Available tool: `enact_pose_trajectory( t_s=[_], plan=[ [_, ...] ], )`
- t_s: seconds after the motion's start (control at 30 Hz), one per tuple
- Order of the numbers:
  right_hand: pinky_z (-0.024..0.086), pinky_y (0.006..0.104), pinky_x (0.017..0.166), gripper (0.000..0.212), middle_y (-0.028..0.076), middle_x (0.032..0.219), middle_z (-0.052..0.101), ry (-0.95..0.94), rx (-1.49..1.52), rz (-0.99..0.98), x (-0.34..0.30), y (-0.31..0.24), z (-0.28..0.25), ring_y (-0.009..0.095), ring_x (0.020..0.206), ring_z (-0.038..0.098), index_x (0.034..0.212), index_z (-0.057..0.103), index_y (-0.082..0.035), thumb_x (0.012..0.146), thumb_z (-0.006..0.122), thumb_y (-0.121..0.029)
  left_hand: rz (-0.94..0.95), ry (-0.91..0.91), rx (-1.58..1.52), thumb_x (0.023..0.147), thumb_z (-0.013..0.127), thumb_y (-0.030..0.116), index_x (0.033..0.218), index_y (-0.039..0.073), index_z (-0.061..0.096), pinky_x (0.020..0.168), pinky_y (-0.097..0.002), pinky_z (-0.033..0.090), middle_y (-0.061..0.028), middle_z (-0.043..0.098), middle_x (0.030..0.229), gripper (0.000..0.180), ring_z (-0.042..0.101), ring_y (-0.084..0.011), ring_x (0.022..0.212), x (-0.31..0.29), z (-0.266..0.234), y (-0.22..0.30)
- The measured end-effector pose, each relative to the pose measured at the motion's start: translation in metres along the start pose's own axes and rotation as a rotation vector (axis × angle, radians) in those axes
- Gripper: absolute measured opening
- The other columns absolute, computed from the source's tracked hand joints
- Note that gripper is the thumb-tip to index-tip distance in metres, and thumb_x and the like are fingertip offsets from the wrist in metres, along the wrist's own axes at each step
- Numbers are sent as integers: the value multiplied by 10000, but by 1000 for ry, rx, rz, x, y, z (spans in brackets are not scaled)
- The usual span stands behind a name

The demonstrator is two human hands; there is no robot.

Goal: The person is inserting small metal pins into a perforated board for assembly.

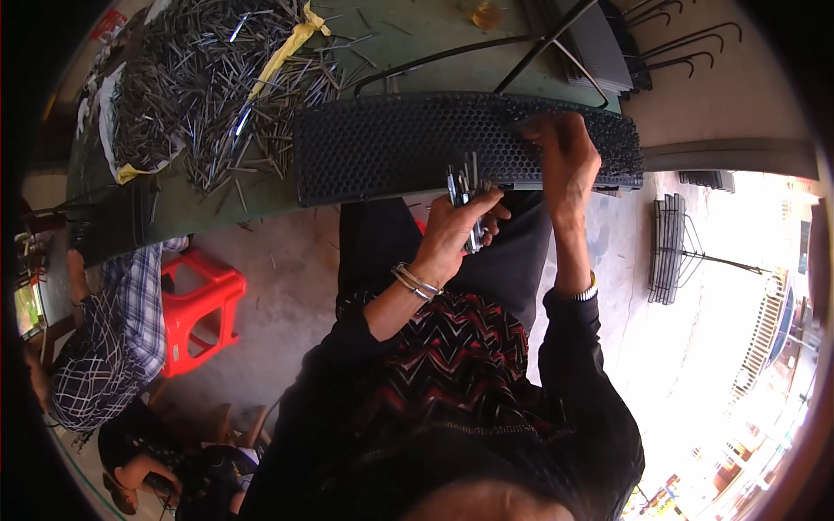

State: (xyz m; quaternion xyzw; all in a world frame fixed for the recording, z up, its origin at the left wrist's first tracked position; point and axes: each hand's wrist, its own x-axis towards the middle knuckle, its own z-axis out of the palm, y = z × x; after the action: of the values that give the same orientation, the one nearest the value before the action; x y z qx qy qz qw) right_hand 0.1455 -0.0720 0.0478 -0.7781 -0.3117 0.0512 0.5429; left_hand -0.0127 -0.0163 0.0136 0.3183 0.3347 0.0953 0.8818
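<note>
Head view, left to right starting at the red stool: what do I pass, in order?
Red plastic stool → left hand with its grip on short metal pieces → right hand → black panel with rod legs.

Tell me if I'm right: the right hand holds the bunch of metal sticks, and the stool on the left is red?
Not quite: the head view shows the bunch of metal sticks in the left hand, not the right hand. The stool on the left is red, as you said.
</note>
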Motion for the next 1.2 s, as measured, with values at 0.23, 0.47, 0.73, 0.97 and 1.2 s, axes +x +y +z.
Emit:
enact_pose_trajectory(
  t_s=[0.23, 0.47, 0.73, 0.97, 1.2],
  plan=[
    [519, 346, 648, 84, 96, 815, 698, 202, -383, -405, 21, 28, 26, 263, 739, 691, 981, 616, -46, 910, 596, -87, -59, -53, 3, 900, 682, 266, 1053, -1, 666, 544, -263, 535, -97, 688, 777, 308, 670, -153, 675, -4, 5, 0],
    [519, 364, 644, 65, 105, 824, 692, 106, -449, -340, 19, 26, 25, 278, 751, 690, 974, 587, -50, 914, 578, -73, -55, -62, -16, 915, 664, 283, 1034, -13, 651, 559, -280, 555, -102, 680, 776, 319, 670, -171, 669, -3, 5, 3],
    [512, 389, 665, 63, 138, 803, 655, 15, -436, -350, 21, 27, 29, 315, 740, 667, 950, 599, -41, 888, 599, -57, -49, -94, -34, 922, 664, 269, 1022, -8, 649, 463, -253, 436, -47, 607, 677, 295, 551, -112, 534, -4, 4, 1],
    [511, 386, 697, 100, 117, 948, 618, 0, -552, -398, 20, 18, 26, 321, 845, 644, 966, 648, -62, 869, 626, -75, -55, -144, -28, 921, 665, 322, 966, -9, 659, 440, -243, 423, -38, 589, 649, 334, 535, -104, 506, -4, 3, 2],
    [514, 374, 725, 177, 114, 955, 629, -58, -558, -374, 17, 26, 21, 315, 859, 645, 1033, 704, -96, 871, 658, -149, -101, -133, 24, 917, 671, 332, 1048, -19, 646, 460, -242, 376, -30, 562, 648, 375, 493, -102, 516, -10, 8, 6]
  ],
)
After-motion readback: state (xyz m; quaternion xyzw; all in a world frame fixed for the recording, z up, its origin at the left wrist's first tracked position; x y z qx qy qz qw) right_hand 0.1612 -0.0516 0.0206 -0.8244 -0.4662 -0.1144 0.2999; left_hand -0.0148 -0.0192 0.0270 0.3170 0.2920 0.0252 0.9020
